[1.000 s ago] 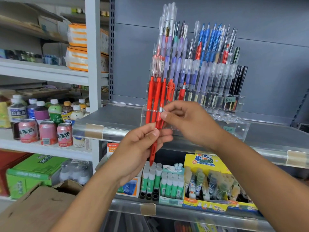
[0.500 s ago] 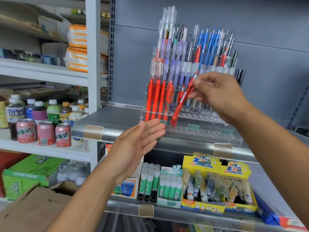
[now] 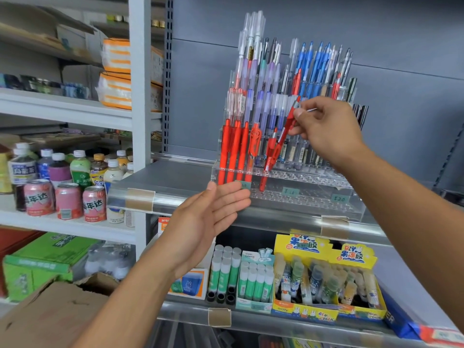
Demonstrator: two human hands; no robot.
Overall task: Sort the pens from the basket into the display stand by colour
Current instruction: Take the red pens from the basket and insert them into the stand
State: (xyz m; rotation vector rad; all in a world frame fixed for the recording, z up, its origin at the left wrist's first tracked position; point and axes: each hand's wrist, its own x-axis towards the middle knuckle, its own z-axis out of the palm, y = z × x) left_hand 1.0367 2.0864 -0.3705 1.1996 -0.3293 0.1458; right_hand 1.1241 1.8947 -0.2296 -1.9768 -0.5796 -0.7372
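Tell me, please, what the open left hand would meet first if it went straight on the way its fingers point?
Probably the front of the clear pen stand, below the red pens; the left hand already looks close, though depth is unclear.

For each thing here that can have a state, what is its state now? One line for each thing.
right hand: pinches the upper end of the red pen.
red pen: tilted, tip down at the front row of the display stand, beside the other red pens.
left hand: open, holds nothing, in front of the stand.
display stand: upright on the shelf, front row mostly unfilled.
row of red pens: upright at the front left.
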